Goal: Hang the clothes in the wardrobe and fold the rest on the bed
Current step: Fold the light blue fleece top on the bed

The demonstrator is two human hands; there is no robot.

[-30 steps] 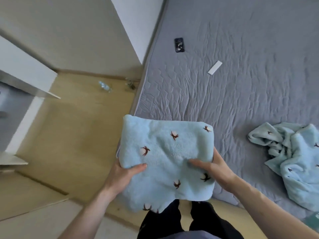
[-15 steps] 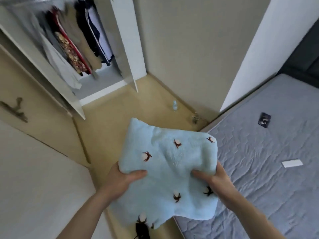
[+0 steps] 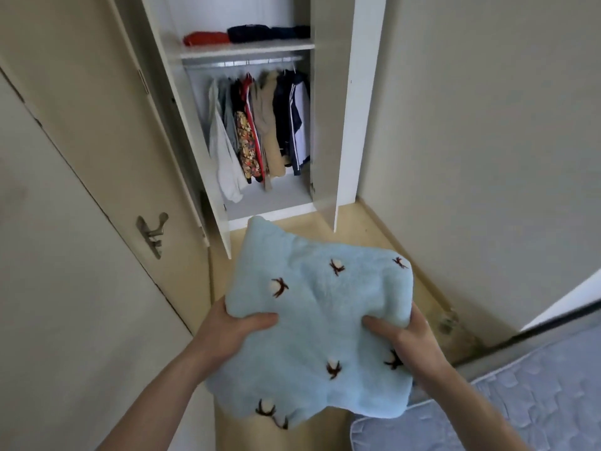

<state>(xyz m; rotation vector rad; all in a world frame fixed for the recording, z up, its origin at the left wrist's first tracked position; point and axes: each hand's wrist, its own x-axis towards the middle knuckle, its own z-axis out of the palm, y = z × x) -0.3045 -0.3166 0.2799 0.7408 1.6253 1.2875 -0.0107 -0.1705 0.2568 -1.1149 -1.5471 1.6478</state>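
A folded light-blue fleece garment (image 3: 318, 307) with small brown-and-white cotton motifs is held flat in front of me. My left hand (image 3: 234, 327) grips its left edge with the thumb on top. My right hand (image 3: 400, 333) grips its right edge, thumb pressed into the fabric. Ahead stands the open white wardrobe (image 3: 348, 109). Several garments (image 3: 260, 125) hang from its rail, and folded red and dark clothes (image 3: 247, 35) lie on the shelf above. A corner of the grey quilted bed (image 3: 507, 408) shows at the lower right.
A beige closed door with a metal handle (image 3: 151, 232) fills the left side. The wardrobe's doors (image 3: 325, 125) stand open on both sides of the opening. Wooden floor (image 3: 357, 236) lies between me and the wardrobe. A beige wall (image 3: 487, 125) is on the right.
My view has swung left from the bed to the open wardrobe, now straight ahead. Both hands keep the same grip on the folded blue garment.
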